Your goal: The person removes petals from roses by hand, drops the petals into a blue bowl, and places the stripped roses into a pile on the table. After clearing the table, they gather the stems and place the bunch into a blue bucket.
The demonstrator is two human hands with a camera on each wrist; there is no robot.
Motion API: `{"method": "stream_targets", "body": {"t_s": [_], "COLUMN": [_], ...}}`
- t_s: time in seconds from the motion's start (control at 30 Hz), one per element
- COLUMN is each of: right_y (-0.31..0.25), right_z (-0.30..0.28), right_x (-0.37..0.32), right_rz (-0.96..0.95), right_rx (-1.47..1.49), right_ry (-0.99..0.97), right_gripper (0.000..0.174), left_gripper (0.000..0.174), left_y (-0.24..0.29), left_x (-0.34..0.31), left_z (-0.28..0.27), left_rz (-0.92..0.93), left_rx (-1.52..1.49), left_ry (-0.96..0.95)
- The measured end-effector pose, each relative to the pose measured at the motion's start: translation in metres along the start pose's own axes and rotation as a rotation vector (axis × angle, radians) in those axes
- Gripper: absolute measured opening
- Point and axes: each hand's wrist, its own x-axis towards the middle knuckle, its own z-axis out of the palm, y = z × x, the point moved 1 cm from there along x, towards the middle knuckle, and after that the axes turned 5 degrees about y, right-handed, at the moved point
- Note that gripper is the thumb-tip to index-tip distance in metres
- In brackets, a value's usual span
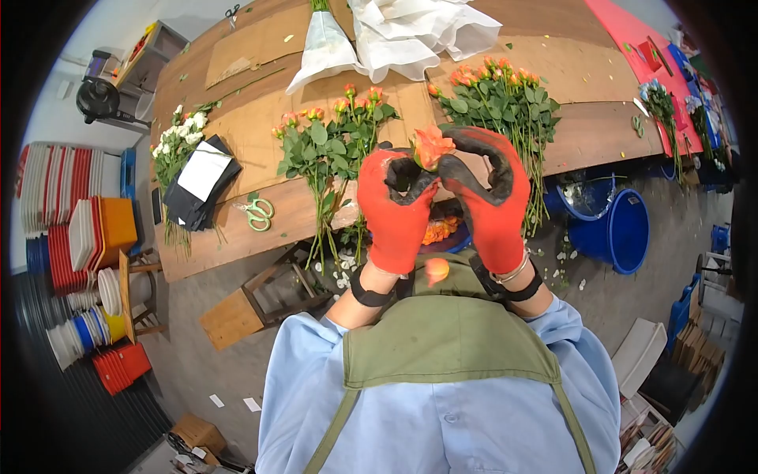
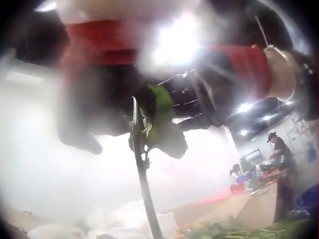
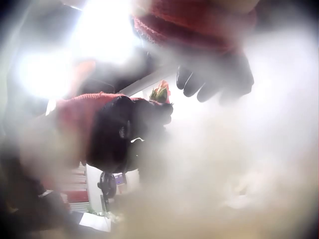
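Note:
An orange rose is upright between two red gloves with dark palms, above the table's front edge. My left hand grips it just below the bloom; the left wrist view shows its stem and a green leaf hanging down. At the bloom's other side is my right hand, fingers bent loosely with a gap to the thumb. In the right wrist view the rose shows above the left hand's fingers, apart from the right fingers. A loose orange petal appears below the hands, over the apron.
Orange roses lie in two bunches on the cardboard-covered table. White wrapping is behind. Left are white roses, black sheets and green scissors. Blue buckets and a wooden stool stand below.

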Motion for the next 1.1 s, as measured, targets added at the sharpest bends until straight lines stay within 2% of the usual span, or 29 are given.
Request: {"method": "stream_targets", "body": {"t_s": [0.03, 0.1, 0.17, 0.2, 0.27, 0.37, 0.5, 0.57, 0.67, 0.8, 0.87, 1.0, 1.07, 1.1], "right_y": [0.001, 0.001, -0.004, -0.002, 0.004, 0.000, 0.000, 0.002, 0.008, 0.008, 0.008, 0.011, 0.014, 0.019], "right_z": [0.002, 0.003, 0.008, 0.009, 0.009, 0.013, 0.016, 0.012, 0.011, 0.015, 0.016, 0.020, 0.014, 0.008], "right_x": [0.000, -0.002, -0.006, -0.008, -0.012, -0.015, -0.004, -0.004, -0.008, -0.015, -0.016, -0.022, -0.023, -0.021], "right_rz": [0.019, -0.021, 0.114, 0.115, 0.119, 0.166, 0.114, 0.122, 0.048, 0.088, 0.056, 0.129, 0.130, 0.129], "right_rx": [-0.023, -0.001, 0.145, 0.146, 0.205, 0.269, 0.216, 0.131, 0.153, 0.212, 0.184, 0.246, 0.268, 0.269], "right_ry": [0.010, 0.018, 0.123, 0.122, 0.175, 0.195, 0.218, 0.062, 0.116, 0.181, 0.207, 0.238, 0.250, 0.248], "right_gripper": [0.039, 0.034, 0.031, 0.031, 0.030, 0.030, 0.030, 0.031, 0.031, 0.029, 0.028, 0.028, 0.026, 0.026], "left_gripper": [0.042, 0.043, 0.043, 0.043, 0.044, 0.044, 0.044, 0.046, 0.047, 0.046, 0.044, 0.039, 0.038, 0.038], "left_y": [-0.001, 0.000, 0.001, 0.002, 0.003, 0.000, -0.002, -0.002, 0.000, 0.001, 0.001, 0.005, 0.001, -0.002], "left_x": [-0.001, -0.003, -0.004, -0.004, -0.006, -0.004, -0.005, -0.006, -0.008, -0.011, -0.011, -0.009, -0.007, -0.005], "left_z": [0.001, 0.003, 0.003, 0.004, 0.004, 0.003, 0.004, 0.005, 0.006, 0.008, 0.009, 0.004, 0.001, 0.001], "left_rz": [0.074, 0.077, 0.079, 0.079, -0.079, -0.028, 0.094, 0.069, 0.081, 0.104, -0.037, -0.008, -0.166, -0.165], "left_rx": [0.058, 0.078, 0.029, 0.030, -0.082, 0.001, 0.095, 0.041, 0.070, 0.094, -0.056, 0.012, -0.116, -0.116], "left_ry": [0.001, 0.011, 0.028, 0.030, 0.077, 0.044, 0.076, 0.044, 0.050, 0.082, 0.076, 0.081, 0.068, 0.070]}}
